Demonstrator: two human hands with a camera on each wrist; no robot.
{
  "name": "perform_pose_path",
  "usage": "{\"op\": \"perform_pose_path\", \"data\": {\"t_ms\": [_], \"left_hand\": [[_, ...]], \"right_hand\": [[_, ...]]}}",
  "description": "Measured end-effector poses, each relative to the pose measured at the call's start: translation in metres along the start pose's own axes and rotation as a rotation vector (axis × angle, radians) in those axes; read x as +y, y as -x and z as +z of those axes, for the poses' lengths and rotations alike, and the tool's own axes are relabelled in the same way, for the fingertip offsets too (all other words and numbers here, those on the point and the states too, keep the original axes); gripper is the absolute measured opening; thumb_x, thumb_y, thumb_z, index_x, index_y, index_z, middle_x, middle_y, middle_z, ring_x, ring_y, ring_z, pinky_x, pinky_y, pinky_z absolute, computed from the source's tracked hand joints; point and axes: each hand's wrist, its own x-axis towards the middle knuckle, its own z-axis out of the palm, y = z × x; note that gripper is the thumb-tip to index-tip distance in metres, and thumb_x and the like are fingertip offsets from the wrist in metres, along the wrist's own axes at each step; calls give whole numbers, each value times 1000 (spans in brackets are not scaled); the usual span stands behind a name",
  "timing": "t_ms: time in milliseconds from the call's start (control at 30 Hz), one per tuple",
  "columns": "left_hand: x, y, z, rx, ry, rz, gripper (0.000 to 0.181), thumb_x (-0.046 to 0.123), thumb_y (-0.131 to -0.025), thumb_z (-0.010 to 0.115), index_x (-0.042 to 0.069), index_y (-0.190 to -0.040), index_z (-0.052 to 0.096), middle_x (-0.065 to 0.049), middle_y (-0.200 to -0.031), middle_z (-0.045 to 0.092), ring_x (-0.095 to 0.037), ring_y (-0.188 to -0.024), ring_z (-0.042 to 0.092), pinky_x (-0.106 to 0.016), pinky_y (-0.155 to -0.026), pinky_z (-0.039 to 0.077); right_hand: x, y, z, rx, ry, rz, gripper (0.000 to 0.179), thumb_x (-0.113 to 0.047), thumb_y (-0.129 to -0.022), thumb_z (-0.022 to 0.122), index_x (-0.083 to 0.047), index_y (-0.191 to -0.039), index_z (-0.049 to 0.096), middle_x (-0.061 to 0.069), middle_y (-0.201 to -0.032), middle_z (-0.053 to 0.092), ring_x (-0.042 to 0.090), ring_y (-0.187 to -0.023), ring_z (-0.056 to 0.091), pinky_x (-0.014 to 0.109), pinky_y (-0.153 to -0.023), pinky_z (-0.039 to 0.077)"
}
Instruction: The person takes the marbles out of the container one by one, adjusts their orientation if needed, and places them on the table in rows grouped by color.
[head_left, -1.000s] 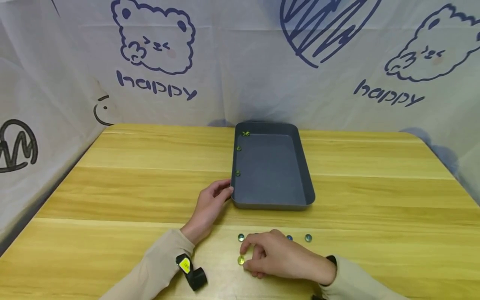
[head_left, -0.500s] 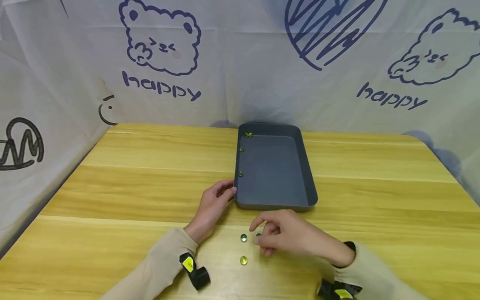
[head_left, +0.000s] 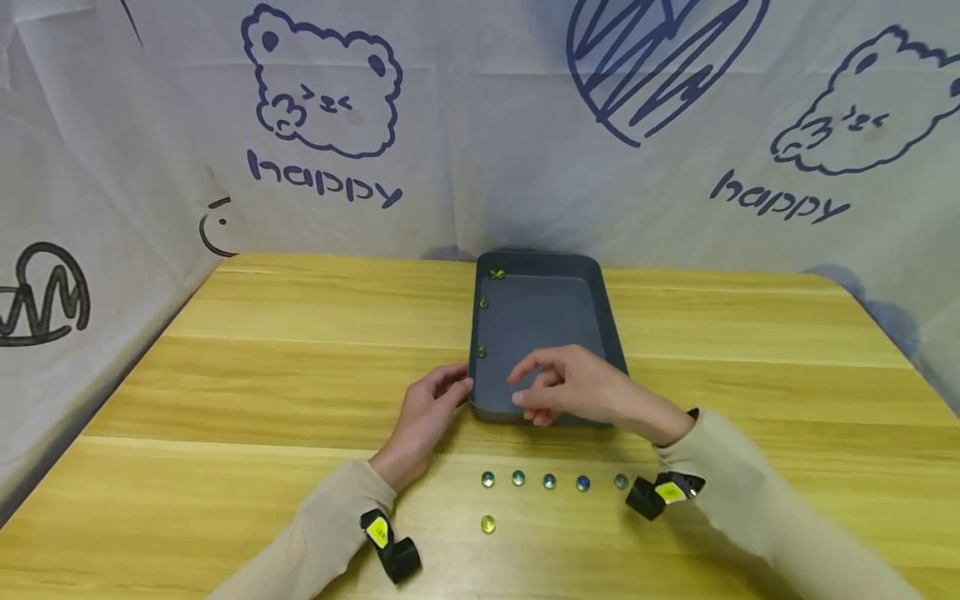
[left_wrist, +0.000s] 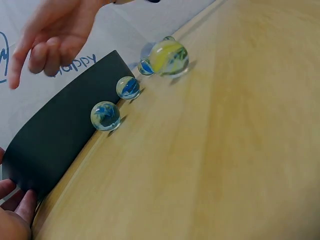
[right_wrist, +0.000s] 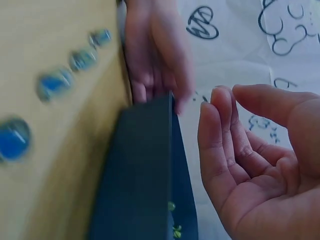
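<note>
In the head view, my left hand [head_left: 426, 417] holds the grey tray [head_left: 551, 321] at its near left corner, thumb at the rim and fingers against the outer wall. My right hand [head_left: 572, 387] hovers over the tray's near end. Its thumb and bent fingers have nothing between them in the right wrist view. On the table, a yellow marble [head_left: 488, 524] lies in front of a row of several blue-tinted marbles [head_left: 550, 482]. Several yellow-green marbles [head_left: 482, 352] rest along the tray's left wall and far left corner.
The wooden table [head_left: 262, 367] reaches back to a white cloth [head_left: 495, 167] with drawings. Dark wrist cameras are strapped to both sleeves; the right one [head_left: 647, 497] hangs close to the right end of the marble row.
My right hand has moved from beside the yellow marble, forward across the row, to over the tray. The yellow marble stays on the table. The left hand keeps its place at the tray.
</note>
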Motion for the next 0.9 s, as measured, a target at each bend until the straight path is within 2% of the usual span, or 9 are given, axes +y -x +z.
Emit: {"op": "perform_pose_path", "data": {"t_ms": [167,300,467,567,733,900], "left_hand": [[-1,-1,0,-1,-4,-11,35,11,-95,58,-5,-126,59,-17,-122,61,-26,-110,57,-37,-96,47],[-2,-1,0,1,-9,-15,35,11,-95,57,-5,-126,59,-17,-122,61,-26,-110,57,-37,-96,47],[-1,0,0,6,-15,-7,34,11,-95,57,-5,-125,59,-18,-122,61,-26,-109,57,-37,-95,48],[-1,0,0,8,-19,-11,34,11,-95,56,-5,-126,59,-18,-122,61,-26,-109,57,-37,-95,48],[0,0,0,2,-19,-19,35,12,-96,56,-5,-127,58,-18,-123,60,-26,-110,57,-38,-97,47],[1,1,1,-6,-13,-22,36,13,-96,57,-5,-127,58,-18,-124,59,-26,-112,56,-39,-98,46]], "right_hand": [[-4,-12,-13,26,-61,72,33,-13,-94,64,6,-121,58,22,-87,69,33,-78,67,45,-75,57],[-4,-23,-21,16,-111,89,37,-15,-94,63,6,-125,56,25,-91,67,27,-76,66,48,-79,55],[-2,-41,-29,30,-124,100,40,-16,-95,62,6,-127,55,23,-93,67,18,-72,64,48,-81,55],[-3,-52,-32,45,-120,122,39,-16,-95,62,4,-128,55,24,-97,66,24,-77,65,48,-83,54],[-2,-72,-33,93,-114,131,38,-17,-96,62,0,-129,57,25,-108,64,37,-96,62,48,-89,51],[2,-88,-31,120,-97,90,34,-19,-95,64,-3,-125,62,22,-114,62,35,-100,61,44,-89,51]]}}
